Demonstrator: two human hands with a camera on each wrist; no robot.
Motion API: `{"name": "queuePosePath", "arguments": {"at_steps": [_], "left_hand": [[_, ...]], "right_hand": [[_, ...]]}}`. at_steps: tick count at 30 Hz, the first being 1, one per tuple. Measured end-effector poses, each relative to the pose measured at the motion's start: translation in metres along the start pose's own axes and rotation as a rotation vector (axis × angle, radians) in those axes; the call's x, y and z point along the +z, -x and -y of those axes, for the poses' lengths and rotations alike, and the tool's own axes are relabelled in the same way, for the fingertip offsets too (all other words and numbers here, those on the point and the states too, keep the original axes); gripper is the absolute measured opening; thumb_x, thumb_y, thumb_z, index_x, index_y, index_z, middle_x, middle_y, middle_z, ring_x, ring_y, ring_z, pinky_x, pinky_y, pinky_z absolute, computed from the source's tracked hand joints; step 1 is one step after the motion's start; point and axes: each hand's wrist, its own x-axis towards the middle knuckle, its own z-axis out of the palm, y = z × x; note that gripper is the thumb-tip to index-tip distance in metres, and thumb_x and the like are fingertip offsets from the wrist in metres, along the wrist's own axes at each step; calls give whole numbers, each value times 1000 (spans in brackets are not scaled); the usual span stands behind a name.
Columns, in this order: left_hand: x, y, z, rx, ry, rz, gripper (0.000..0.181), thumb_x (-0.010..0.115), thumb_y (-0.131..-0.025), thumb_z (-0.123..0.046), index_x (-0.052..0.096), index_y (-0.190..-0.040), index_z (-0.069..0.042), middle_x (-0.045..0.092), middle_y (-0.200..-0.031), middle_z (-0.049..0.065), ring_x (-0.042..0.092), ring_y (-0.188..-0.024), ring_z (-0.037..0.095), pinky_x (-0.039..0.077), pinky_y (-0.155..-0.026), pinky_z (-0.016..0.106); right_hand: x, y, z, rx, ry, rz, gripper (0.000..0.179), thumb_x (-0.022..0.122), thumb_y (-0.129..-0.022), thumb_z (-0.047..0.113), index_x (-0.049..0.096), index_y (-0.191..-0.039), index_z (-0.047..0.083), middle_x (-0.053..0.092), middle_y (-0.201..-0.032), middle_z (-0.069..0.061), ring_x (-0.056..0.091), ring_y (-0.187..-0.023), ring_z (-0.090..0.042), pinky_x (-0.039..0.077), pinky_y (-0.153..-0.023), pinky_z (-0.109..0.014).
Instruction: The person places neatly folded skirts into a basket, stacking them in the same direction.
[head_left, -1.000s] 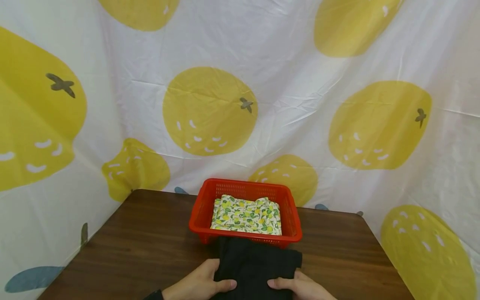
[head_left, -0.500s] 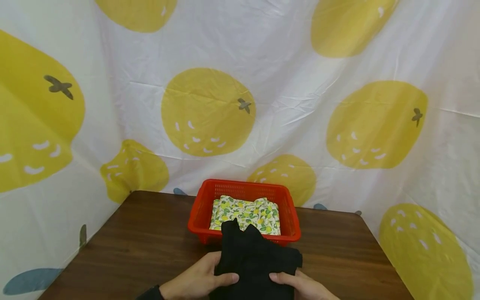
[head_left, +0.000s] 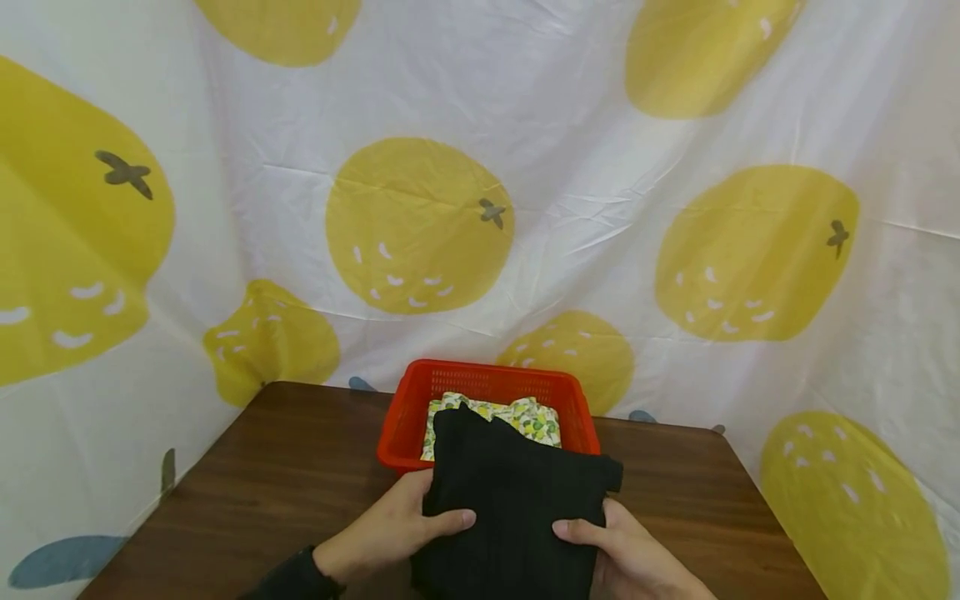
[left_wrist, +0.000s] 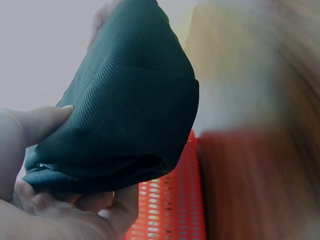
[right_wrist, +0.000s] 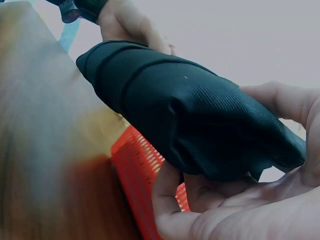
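A folded black cloth garment (head_left: 517, 508) is held up between both hands, its upper edge overlapping the front of the red basket (head_left: 393, 433) in the head view. My left hand (head_left: 393, 525) grips its left side, thumb on top and fingers underneath, as the left wrist view shows. On the opposite side my right hand (head_left: 637, 546) grips it the same way. Seen from the right wrist, the folded layers of the black cloth (right_wrist: 165, 100) bulge between thumb and curled fingers. Inside the basket lies a folded white cloth with a lemon and leaf print (head_left: 536, 421), partly hidden by the black one.
The basket stands near the back of a dark brown wooden table (head_left: 300, 467). Behind and at both sides hangs a white curtain (head_left: 585, 167) printed with large yellow lemons.
Both hands have raised the black garment and carried it forward. Its top edge, earlier at the basket's front, now covers part of the printed cloth in the head view.
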Motion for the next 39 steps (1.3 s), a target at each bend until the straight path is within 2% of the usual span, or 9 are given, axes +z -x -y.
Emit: {"name": "queuePosePath", "arguments": {"at_steps": [10,13,15,17,22,24,30,33,39], "left_hand": [[-11,-14,-13,42,-26,-59,65,79,-114,-31,54,-167,-4,76,-154,15,81,-130,27,67,-113,49],[-15,-22,-14,54,-36,-61,69,77,-115,-32,49,-172,-6,73,-160,17,79,-137,30,66,-115,51],[-19,-27,-15,63,-68,-63,69,76,-116,-32,47,-173,-5,72,-161,18,77,-139,32,65,-116,53],[-22,-33,-15,54,-78,-68,69,76,-116,-33,48,-172,-4,71,-162,19,76,-141,34,64,-118,55],[-28,-46,-18,6,-68,-111,81,80,-113,-38,44,-177,-6,64,-171,18,66,-154,39,55,-127,63],[-30,-51,-19,-7,-52,-134,85,82,-111,-38,41,-178,-7,61,-174,17,63,-157,40,52,-130,65],[-33,-66,-21,-48,13,-209,73,87,-108,-27,50,-166,-2,72,-157,19,74,-137,33,60,-123,59],[-34,-72,-21,-66,13,-257,66,88,-106,-23,56,-160,-1,75,-151,18,76,-130,30,61,-121,58],[-39,-84,-23,-85,61,-294,62,85,-108,-19,56,-159,0,72,-153,23,77,-127,33,66,-114,59]], "right_hand": [[5,-6,30,-133,38,36,71,58,-118,1,16,-175,6,64,-165,-2,71,-145,-16,61,-123,-41],[4,-13,36,-125,44,-12,91,61,-119,3,-2,-183,8,41,-186,-14,68,-149,-14,60,-124,-39],[3,-18,40,-109,49,-63,104,63,-119,7,-17,-185,12,9,-197,-18,66,-149,-8,60,-122,-34],[1,-24,44,-98,54,-108,109,66,-119,9,-20,-185,16,0,-197,-20,69,-146,-11,62,-118,-34],[-4,-40,54,-102,103,-230,105,70,-118,11,-6,-189,21,34,-190,-21,80,-135,-20,68,-111,-41],[-6,-46,58,-109,108,-268,106,71,-117,12,-6,-189,22,39,-188,-20,81,-132,-21,68,-110,-42],[-15,-63,67,-133,136,-301,91,66,-120,16,9,-189,31,49,-183,-18,80,-132,-18,69,-107,-39],[-19,-68,71,-133,104,-280,87,59,-123,19,3,-189,29,45,-186,-12,76,-136,-10,66,-110,-33],[-27,-79,74,-141,31,-307,95,61,-120,12,-4,-189,18,75,-155,-3,83,-121,-11,69,-103,-33]]}}
